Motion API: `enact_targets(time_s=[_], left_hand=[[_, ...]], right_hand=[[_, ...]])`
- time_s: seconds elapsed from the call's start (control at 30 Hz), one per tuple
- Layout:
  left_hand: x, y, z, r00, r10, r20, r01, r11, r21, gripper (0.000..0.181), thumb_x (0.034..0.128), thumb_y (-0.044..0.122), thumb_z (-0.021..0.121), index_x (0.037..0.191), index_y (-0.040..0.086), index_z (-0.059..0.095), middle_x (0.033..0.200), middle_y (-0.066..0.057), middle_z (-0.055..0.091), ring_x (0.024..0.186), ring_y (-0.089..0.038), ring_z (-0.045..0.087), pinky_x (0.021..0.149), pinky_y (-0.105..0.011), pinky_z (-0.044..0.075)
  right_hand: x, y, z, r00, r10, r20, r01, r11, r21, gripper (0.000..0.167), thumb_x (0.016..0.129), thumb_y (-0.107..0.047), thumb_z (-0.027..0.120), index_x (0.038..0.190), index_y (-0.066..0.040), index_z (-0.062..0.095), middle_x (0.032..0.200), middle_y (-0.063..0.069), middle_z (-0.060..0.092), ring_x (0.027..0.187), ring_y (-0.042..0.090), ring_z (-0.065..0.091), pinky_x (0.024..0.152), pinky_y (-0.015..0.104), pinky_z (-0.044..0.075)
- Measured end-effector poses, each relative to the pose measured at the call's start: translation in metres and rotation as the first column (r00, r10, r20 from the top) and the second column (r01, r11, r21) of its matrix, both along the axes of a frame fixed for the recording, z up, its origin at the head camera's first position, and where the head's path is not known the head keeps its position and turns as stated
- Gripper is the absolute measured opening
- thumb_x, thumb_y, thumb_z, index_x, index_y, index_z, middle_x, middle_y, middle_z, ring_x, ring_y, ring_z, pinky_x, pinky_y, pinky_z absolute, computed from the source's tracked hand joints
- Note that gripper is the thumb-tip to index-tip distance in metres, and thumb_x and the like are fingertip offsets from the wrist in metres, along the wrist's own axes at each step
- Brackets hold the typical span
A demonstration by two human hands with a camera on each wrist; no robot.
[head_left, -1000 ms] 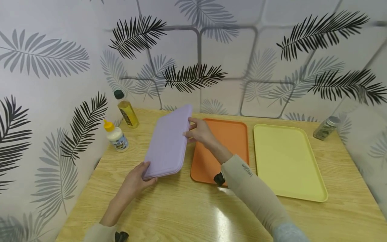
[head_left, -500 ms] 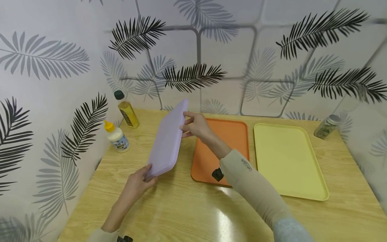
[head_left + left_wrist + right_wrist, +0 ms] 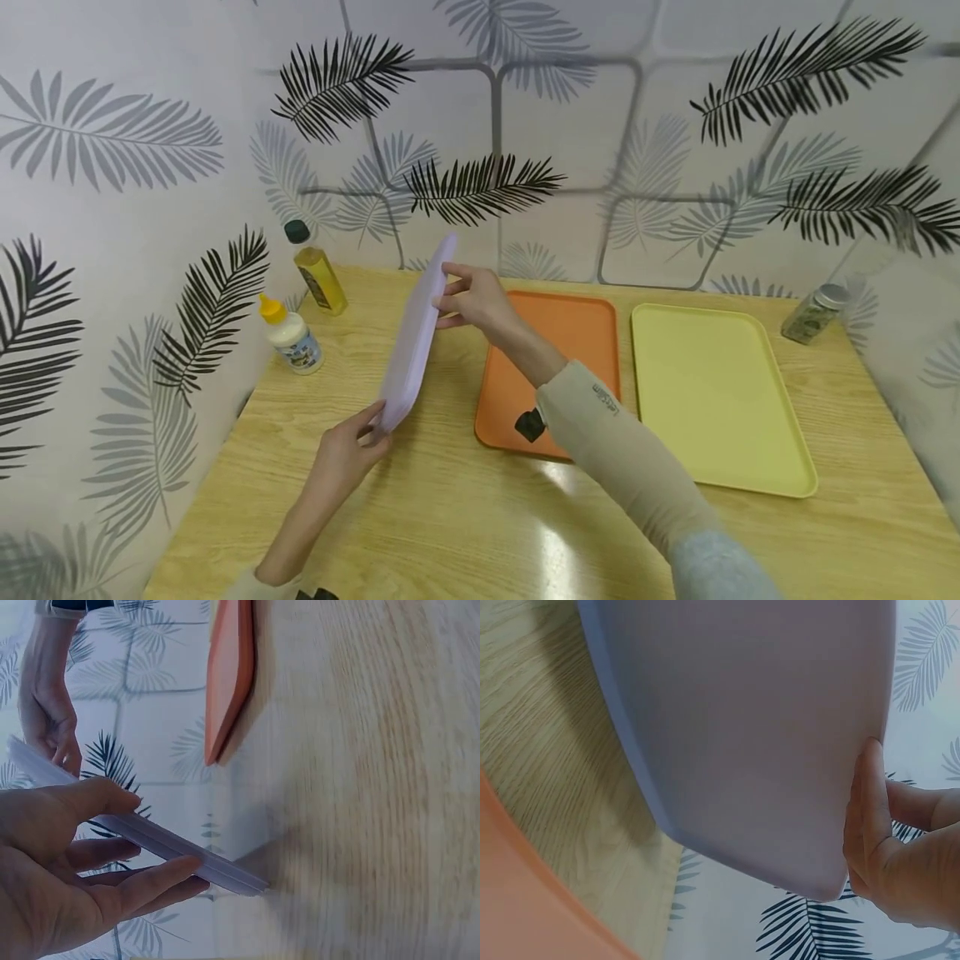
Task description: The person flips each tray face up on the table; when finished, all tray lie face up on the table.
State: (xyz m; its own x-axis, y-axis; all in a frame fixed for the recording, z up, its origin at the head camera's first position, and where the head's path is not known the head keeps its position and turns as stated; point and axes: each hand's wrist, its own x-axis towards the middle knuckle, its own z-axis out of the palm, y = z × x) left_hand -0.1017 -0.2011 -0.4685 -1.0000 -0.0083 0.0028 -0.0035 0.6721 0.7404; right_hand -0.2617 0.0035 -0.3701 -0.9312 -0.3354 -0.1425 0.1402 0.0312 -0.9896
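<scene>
A pale purple tray [image 3: 414, 342] is held tilted steeply on its long side above the left part of the table. At its near end, my left hand [image 3: 345, 457] pinches it between thumb and fingers; the left wrist view shows the thumb on one side of the tray's thin edge [image 3: 169, 838] and fingers on the other. My right hand [image 3: 480, 302] grips the upper long edge toward the far end. The tray's broad underside [image 3: 742, 750] fills much of the right wrist view, with the right fingers [image 3: 874, 802] lying against it.
An orange tray [image 3: 555, 367] lies right of the purple one, partly under my right arm, with a yellow tray [image 3: 716, 400] beyond it. A white glue bottle [image 3: 296, 342] and an oil bottle [image 3: 321, 279] stand left; a lidded jar [image 3: 813, 315] stands at the far right.
Both hands have turned the purple tray steeper, so its upper face shows much less. The right hand has moved up and left; the left hand has shifted slightly right.
</scene>
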Motion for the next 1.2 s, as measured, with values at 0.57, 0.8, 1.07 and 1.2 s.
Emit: enact_targets(time_s=[0.57, 0.8, 1.07, 1.2], left_hand=[[0.010, 0.017, 0.024, 0.989, 0.024, -0.148, -0.007, 0.993, 0.116, 0.045, 0.0863, 0.000, 0.065, 0.130, -0.001, 0.058, 0.122, -0.019, 0.063, 0.105, -0.032, 0.065, 0.074, -0.031, 0.058], [0.015, 0.020, 0.036, 0.964, 0.036, -0.264, 0.006, 0.988, 0.156, 0.045, 0.0867, -0.001, 0.067, 0.130, 0.000, 0.058, 0.114, -0.020, 0.066, 0.102, -0.033, 0.066, 0.070, -0.026, 0.057], [0.017, 0.026, 0.051, 0.932, 0.041, -0.361, 0.015, 0.989, 0.150, 0.049, 0.0830, -0.003, 0.071, 0.130, 0.001, 0.059, 0.113, -0.019, 0.067, 0.099, -0.031, 0.067, 0.067, -0.026, 0.058], [0.017, 0.029, 0.056, 0.925, 0.045, -0.376, 0.011, 0.989, 0.146, 0.060, 0.0816, -0.005, 0.072, 0.137, 0.005, 0.053, 0.115, -0.017, 0.067, 0.099, -0.030, 0.067, 0.066, -0.027, 0.058]], right_hand=[[0.004, -0.016, 0.013, 1.000, -0.021, 0.002, 0.021, 0.998, -0.058, 0.069, 0.086, 0.012, 0.063, 0.148, -0.005, 0.037, 0.098, 0.012, 0.047, 0.076, 0.023, 0.064, 0.066, 0.034, 0.059], [0.006, -0.020, 0.017, 1.000, -0.009, 0.002, 0.009, 0.998, -0.063, 0.069, 0.087, 0.012, 0.062, 0.148, -0.005, 0.035, 0.105, 0.014, 0.045, 0.074, 0.023, 0.063, 0.067, 0.034, 0.059], [0.005, -0.023, 0.019, 1.000, -0.005, 0.005, 0.005, 0.998, -0.068, 0.067, 0.087, 0.011, 0.062, 0.148, -0.006, 0.038, 0.109, 0.017, 0.047, 0.078, 0.026, 0.065, 0.068, 0.035, 0.059], [0.005, -0.024, 0.019, 1.000, -0.004, 0.000, 0.004, 0.997, -0.071, 0.067, 0.087, 0.011, 0.062, 0.147, -0.005, 0.038, 0.107, 0.017, 0.048, 0.078, 0.026, 0.065, 0.067, 0.036, 0.059]])
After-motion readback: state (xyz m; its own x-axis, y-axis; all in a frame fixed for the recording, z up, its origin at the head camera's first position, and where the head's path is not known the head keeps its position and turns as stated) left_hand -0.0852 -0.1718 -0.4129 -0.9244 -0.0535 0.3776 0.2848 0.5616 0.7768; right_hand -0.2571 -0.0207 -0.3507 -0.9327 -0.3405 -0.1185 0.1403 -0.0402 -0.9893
